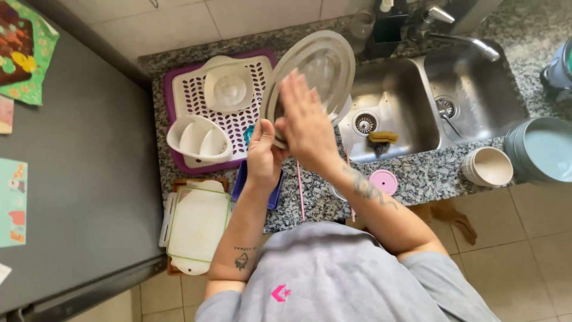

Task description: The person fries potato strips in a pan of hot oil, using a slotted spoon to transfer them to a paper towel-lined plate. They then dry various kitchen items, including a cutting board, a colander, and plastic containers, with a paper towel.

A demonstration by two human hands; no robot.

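A large clear round lid point(325, 65) is held tilted above the left edge of the steel sink point(393, 98). My left hand point(264, 154) grips the lid's lower rim. The flat palm of my right hand point(305, 122) presses against the lid's face, fingers spread and slightly blurred. A yellow sponge point(382, 136) lies in the sink near the drain. Both forearms reach up from the bottom of the view over the speckled granite counter point(417, 179).
A white perforated drying rack point(238, 113) on a purple tray holds a white lid and a divided white container point(199, 141). Nearby are a rectangular container lid point(198, 226), a small pink lid point(384, 181), stacked beige bowls point(488, 167), grey-blue plates point(543, 149) and the tap point(465, 40).
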